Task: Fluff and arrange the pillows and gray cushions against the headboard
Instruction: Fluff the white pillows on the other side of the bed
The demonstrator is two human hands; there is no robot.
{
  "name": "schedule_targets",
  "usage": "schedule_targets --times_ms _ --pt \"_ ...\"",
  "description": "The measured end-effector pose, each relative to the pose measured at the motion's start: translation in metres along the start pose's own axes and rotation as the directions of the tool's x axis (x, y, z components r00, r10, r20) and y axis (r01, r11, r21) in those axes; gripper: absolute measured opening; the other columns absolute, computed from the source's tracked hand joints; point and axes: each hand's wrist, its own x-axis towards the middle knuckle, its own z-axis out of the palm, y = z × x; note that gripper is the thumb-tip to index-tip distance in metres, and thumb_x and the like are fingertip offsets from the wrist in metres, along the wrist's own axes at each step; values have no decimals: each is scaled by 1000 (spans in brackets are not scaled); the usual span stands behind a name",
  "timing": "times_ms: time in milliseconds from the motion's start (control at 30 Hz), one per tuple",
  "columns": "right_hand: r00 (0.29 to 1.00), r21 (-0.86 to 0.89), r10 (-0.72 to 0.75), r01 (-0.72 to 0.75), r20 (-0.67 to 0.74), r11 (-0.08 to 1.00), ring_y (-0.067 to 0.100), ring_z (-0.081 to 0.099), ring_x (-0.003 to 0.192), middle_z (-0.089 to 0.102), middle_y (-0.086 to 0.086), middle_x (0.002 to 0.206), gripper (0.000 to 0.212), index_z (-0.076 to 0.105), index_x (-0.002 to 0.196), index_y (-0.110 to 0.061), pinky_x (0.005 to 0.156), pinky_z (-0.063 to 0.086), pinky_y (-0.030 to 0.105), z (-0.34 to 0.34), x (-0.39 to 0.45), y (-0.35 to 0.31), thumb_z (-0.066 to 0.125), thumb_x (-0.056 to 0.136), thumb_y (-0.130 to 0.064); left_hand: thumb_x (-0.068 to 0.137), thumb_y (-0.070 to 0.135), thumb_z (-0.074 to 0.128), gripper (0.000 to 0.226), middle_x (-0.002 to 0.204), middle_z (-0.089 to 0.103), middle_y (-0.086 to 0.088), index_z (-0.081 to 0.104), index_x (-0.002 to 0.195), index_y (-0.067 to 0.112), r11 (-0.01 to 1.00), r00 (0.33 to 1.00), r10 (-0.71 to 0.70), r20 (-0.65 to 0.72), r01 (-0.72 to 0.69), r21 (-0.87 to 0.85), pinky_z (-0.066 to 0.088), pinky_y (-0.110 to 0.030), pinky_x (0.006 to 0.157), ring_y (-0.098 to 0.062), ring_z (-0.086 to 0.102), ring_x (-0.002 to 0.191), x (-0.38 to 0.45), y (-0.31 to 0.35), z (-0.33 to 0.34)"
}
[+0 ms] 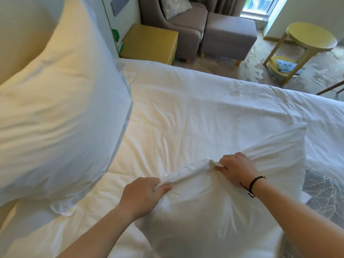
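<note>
Two bare hands grip the near edge of a white pillow lying on a white-covered bed. The left hand pinches a fold of the pillowcase between thumb and fingers at about 6 o'clock in the view; the right hand, with a dark cord bracelet at the wrist, is closed tight on a bunched ridge of the same fabric just to its right. The cloth is drawn taut between the two grips. Under the pillow's right side, at 4 o'clock, lies a gray cushion with a pale branching pattern. At 9 o'clock a second, larger white pillow stands propped up on the bed. Beyond the bed, at 12 o'clock, stand a yellow bedside cabinet, a gray armchair holding a patterned cushion, and a matching footstool. At 2 o'clock a round yellow side table stands on patterned carpet.
</note>
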Motion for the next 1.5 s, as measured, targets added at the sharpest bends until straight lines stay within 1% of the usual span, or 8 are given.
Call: schedule_targets --times_ms 267,367,500,700,900,1167,1367,1500 --pt "964 72 -104 125 -246 989 29 47 52 51 0 54 48 45 50 -18 63 31 33 -110 74 -55 64 91 -32 91 54 57 49 44 50 6 46 58 19 898 928 -169 -334 5 -440 34 -22 43 -8 48 42 -18 -20 -80" --pt "919 4 -228 242 -322 970 32 59 70 64 7 69 37 63 63 -12 86 42 41 -155 138 -110 60 93 -33 94 40 62 46 40 47 6 53 62 9 827 879 -285 -382 24 -562 31 -14 37 -6 46 36 -25 -55 -115" --pt "913 -37 -228 230 -339 973 23 48 118 65 -2 110 28 68 91 -28 116 6 51 -171 213 -201 44 96 -41 93 58 53 47 44 50 7 54 60 25 909 860 -312 -403 147 -389 37 -29 45 -8 48 41 -44 -112 -125" --pt "998 587 48 -12 -46 809 20 -18 148 -19 -8 161 64 1 148 -50 114 -8 62 -83 216 -346 28 98 -21 89 72 31 58 66 63 2 59 71 24 888 843 -445 -301 372 -270 53 -37 64 -21 62 70 -42 -159 -96" --pt "940 848 319 -263 119 460 7 -12 147 -13 -19 160 88 -10 149 -45 117 -1 58 -53 171 -346 39 82 -75 55 94 48 71 64 58 9 52 69 25 906 907 -407 -109 386 -176 41 -32 55 -13 55 64 -34 -156 -95" --pt "911 897 333 -343 245 279 19 -2 150 -11 -3 163 96 6 151 -47 120 13 47 -63 130 -361 59 75 -74 88 73 30 47 70 54 10 40 69 31 965 961 -238 -139 218 -147 38 -32 54 -12 52 65 -32 -126 -108" --pt "875 918 395 -365 281 154 16 20 146 11 -6 161 102 11 151 -44 112 30 38 -68 100 -388 70 70 -63 64 74 46 86 145 41 -1 38 135 24 991 973 -110 -201 91 -101 38 -44 107 -25 36 136 -39 -149 -124" --pt "832 905 446 -413 329 103 21 30 142 20 -5 160 106 6 153 -38 110 38 44 -67 87 -396 71 72 -58 56 85 47 70 85 64 12 50 97 28 994 995 -93 -30 91 -63 43 -38 81 -15 61 86 -36 -160 -133"
